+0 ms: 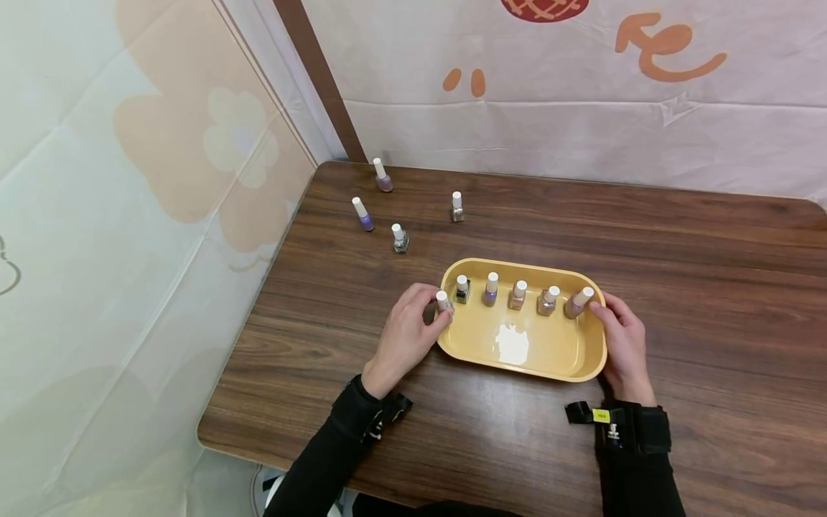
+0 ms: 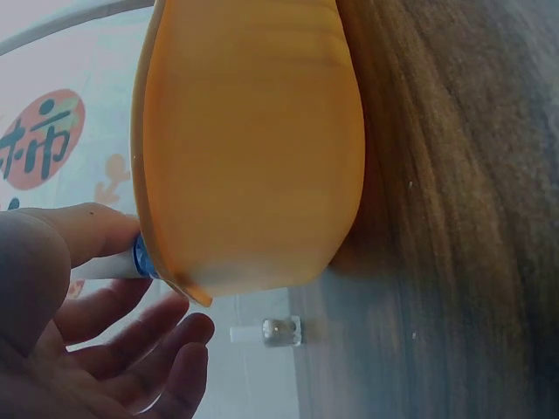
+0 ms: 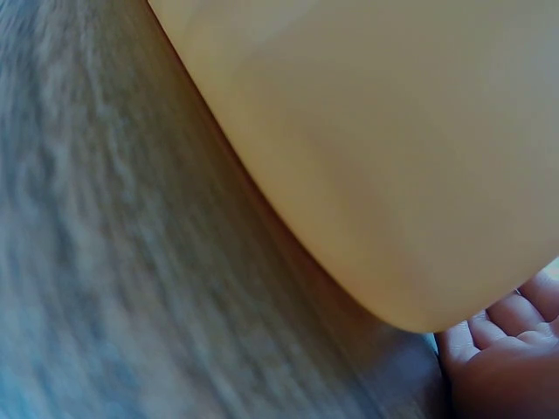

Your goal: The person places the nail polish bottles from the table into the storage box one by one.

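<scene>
My left hand is at the left end of a yellow tray, pinching a white-capped nail polish bottle between thumb and fingers, right at the rim. In the left wrist view this bottle's white cap shows between the fingers, and the tray wall hides most of its body. My right hand grips the tray's right end, thumb at the rim. Inside, along the far side, stands a row of several bottles: a dark one, a purple one and pinkish ones, the rightmost leaning.
Beyond the tray, toward the back left of the wooden table, stand several more bottles: a mauve one, a violet one, a greyish one and a clear-looking one. Printed curtains border the table's back and left.
</scene>
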Available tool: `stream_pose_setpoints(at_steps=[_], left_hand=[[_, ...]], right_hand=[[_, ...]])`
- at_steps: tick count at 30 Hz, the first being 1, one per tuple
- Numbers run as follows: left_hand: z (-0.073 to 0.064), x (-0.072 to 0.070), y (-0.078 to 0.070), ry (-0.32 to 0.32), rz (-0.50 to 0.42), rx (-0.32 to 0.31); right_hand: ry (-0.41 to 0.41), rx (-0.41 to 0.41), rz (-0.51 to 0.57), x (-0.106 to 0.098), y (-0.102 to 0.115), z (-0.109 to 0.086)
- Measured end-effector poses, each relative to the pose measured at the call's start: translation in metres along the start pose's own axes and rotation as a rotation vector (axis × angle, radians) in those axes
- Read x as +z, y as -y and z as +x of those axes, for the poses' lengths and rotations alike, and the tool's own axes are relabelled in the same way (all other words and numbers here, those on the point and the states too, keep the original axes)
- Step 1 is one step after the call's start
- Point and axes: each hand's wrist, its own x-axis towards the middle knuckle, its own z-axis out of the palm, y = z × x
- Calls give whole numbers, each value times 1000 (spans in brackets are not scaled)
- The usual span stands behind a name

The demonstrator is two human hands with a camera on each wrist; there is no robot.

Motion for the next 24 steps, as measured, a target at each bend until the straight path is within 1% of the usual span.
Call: stream_pose_setpoints(at_steps=[3, 10, 15, 24], left_hand=[[-1, 1, 0, 1, 16, 2], [-1, 3, 1, 23, 57, -16], [-1, 5, 2, 34, 79, -13], [-1, 4, 2, 100, 107, -11]], right_hand=[[-1, -2, 1, 0, 0, 0], [3, -7, 8, 0, 0, 0], [11, -14, 17, -1, 0, 0], [13, -18, 13, -1, -1, 0]])
